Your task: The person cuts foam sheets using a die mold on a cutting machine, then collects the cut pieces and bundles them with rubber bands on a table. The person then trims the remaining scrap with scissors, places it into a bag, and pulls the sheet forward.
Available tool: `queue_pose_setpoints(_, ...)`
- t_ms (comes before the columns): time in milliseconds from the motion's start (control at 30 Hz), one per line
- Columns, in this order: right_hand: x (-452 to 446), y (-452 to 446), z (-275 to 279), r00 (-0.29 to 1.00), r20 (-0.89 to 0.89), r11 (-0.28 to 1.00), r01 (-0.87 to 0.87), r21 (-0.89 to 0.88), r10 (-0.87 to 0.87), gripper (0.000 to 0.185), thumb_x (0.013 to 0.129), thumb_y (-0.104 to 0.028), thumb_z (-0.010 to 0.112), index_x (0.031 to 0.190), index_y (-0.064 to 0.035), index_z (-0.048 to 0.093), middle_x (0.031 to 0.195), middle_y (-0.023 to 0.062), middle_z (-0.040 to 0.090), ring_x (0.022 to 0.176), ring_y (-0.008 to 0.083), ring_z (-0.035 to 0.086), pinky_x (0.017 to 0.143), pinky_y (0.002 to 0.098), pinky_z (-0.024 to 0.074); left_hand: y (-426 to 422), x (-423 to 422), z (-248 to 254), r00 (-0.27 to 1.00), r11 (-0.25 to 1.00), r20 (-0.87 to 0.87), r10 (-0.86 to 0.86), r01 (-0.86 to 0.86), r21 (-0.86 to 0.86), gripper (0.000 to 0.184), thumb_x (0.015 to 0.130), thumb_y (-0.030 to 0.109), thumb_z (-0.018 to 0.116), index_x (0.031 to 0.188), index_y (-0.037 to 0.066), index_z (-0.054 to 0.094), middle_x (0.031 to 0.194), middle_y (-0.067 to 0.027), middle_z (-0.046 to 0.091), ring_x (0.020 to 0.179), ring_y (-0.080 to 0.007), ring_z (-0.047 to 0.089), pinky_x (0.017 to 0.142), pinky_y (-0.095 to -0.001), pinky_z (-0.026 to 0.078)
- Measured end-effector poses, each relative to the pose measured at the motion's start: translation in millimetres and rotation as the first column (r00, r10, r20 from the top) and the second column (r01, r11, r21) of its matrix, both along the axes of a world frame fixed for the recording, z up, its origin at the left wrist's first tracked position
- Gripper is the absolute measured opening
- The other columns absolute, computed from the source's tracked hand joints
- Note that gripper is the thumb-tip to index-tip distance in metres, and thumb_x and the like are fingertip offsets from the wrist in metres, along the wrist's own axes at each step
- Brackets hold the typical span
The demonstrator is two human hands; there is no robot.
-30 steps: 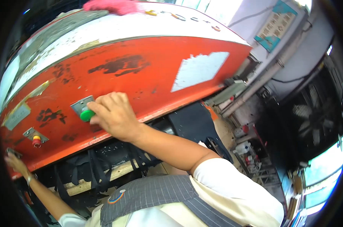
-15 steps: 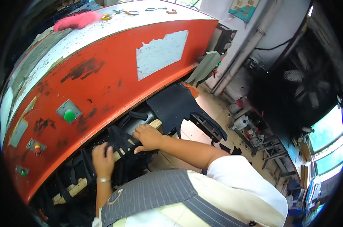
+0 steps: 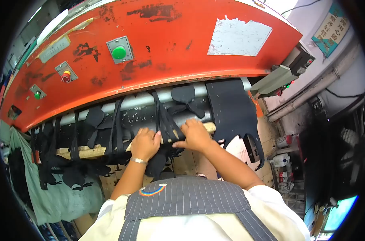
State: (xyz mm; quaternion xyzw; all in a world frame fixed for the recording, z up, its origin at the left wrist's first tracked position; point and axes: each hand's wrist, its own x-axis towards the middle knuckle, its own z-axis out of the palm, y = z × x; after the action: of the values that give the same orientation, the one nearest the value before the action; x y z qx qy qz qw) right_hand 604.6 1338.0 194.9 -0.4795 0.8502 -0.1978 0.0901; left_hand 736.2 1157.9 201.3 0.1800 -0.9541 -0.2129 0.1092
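My left hand (image 3: 145,144) rests on a light wooden bar (image 3: 86,152) below the red machine, its fingers bent over the bar's edge. To its right, my right hand (image 3: 194,135) lies over the same bar, thumb pointing left. Black strips (image 3: 165,118) hang over the bar between the two hands. Behind them runs a pale metal roller (image 3: 130,101) with black cut pieces (image 3: 183,94) lying across it. A wide black sheet (image 3: 232,108) drapes down at the right. What the fingertips grip is hidden.
The red machine front (image 3: 166,44) carries a large green button (image 3: 119,52), a red knob (image 3: 65,76) and a small green button (image 3: 37,95). Green cloth (image 3: 53,197) hangs at the left. A pipe (image 3: 303,94) and a dark fan (image 3: 347,148) are at the right.
My right hand has left the large green button, and my left hand has come from the far left. Both came down to the bar. The view has turned and shifted.
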Motion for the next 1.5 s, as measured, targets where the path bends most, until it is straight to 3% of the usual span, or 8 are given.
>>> queue_pose_setpoints(200,-3,81,32,0.851,0.474,0.961,-0.276,0.033,0.228,0.042,0.082,-0.039,0.072,0.102,-0.0019,0.069,0.097,0.0161,0.068,0.093,0.0347,0.063,0.085,0.0422,0.0503,30,55,12,0.96,0.97,0.266,-0.085,0.019,0.241,0.035,0.088,0.035,0.063,0.07,0.005,0.07,0.078,-0.0136,0.065,0.081,-0.0331,0.062,0.069,-0.0417,0.05)
queue_pose_setpoints(433,-76,81,-3,0.96,-0.075,0.906,-0.28,-0.316,0.271,0.024,0.086,-0.026,0.066,0.102,-0.0073,0.068,0.11,0.009,0.065,0.105,0.0283,0.06,0.086,0.0416,0.0463,72,-16,1,0.898,0.977,-0.394,-0.197,0.215,0.0,0.026,0.076,0.013,0.077,0.099,0.004,0.067,0.097,-0.0118,0.065,0.094,-0.0313,0.061,0.08,-0.0397,0.05)
queue_pose_setpoints(733,-42,98,-37,0.922,-0.058,0.837,-0.373,-0.401,0.383,0.015,0.073,-0.028,0.077,0.078,-0.0162,0.07,0.075,-0.0038,0.056,0.079,0.0178,0.053,0.075,0.036,0.0379,101,-8,-8,0.946,0.942,-0.007,-0.324,0.323,0.09,0.019,0.073,0.021,0.078,0.077,0.006,0.065,0.078,-0.0069,0.054,0.08,-0.0275,0.055,0.073,-0.0368,0.047)
queue_pose_setpoints(1067,-43,91,-24,0.867,0.147,0.86,-0.425,-0.283,0.477,0.013,0.081,-0.028,0.073,0.082,-0.0153,0.071,0.076,-0.0044,0.056,0.082,0.0158,0.052,0.082,0.0364,0.031,101,2,-35,0.931,0.925,-0.265,-0.252,0.312,0.216,0.02,0.069,0.013,0.08,0.074,0.005,0.062,0.073,-0.0078,0.051,0.074,-0.0282,0.052,0.07,-0.0372,0.044)
queue_pose_setpoints(1233,-59,50,72,0.923,-0.235,0.791,-0.384,-0.476,0.306,0.069,0.089,-0.07,0.043,0.116,-0.0115,0.067,0.13,0.0134,0.058,0.13,0.0299,0.045,0.109,0.0528,0.0146,104,5,-40,0.944,0.93,-0.268,-0.194,0.264,0.256,0.019,0.071,0.015,0.078,0.074,0.006,0.061,0.076,-0.0075,0.05,0.078,-0.0284,0.052,0.071,-0.038,0.045)
queue_pose_setpoints(1300,-71,30,24,0.908,-0.374,0.734,-0.382,-0.561,0.187,0.087,0.088,-0.075,0.036,0.148,-0.011,0.038,0.159,0.0225,0.018,0.148,0.0415,0.01,0.115,0.057,-0.007,104,6,-43,0.946,0.934,-0.271,-0.177,0.248,0.258,0.019,0.072,0.015,0.077,0.074,0.006,0.06,0.076,-0.0073,0.049,0.079,-0.0283,0.052,0.071,-0.0381,0.045)
queue_pose_setpoints(1400,-62,16,-25,0.892,-0.249,0.923,-0.338,0.183,0.376,0.089,0.088,-0.067,0.049,0.15,-0.0062,0.031,0.158,0.0251,0.012,0.147,0.0423,0.01,0.116,0.0587,0.0069,104,6,-48,0.949,0.949,-0.251,-0.191,0.244,0.201,0.019,0.079,0.019,0.07,0.074,0.007,0.058,0.079,-0.007,0.051,0.083,-0.0265,0.054,0.073,-0.0383,0.044)
queue_pose_setpoints(1500,-68,8,-24,0.932,-0.156,0.928,-0.348,-0.133,0.327,0.086,0.089,-0.06,0.053,0.149,-0.0029,0.03,0.156,0.0236,0.022,0.145,0.0418,0.018,0.116,0.0518,0.0192,107,13,-48,0.943,0.946,-0.283,-0.173,0.239,0.219,0.016,0.08,0.018,0.069,0.075,0.006,0.059,0.079,-0.0066,0.051,0.084,-0.0256,0.054,0.073,-0.0383,0.045)
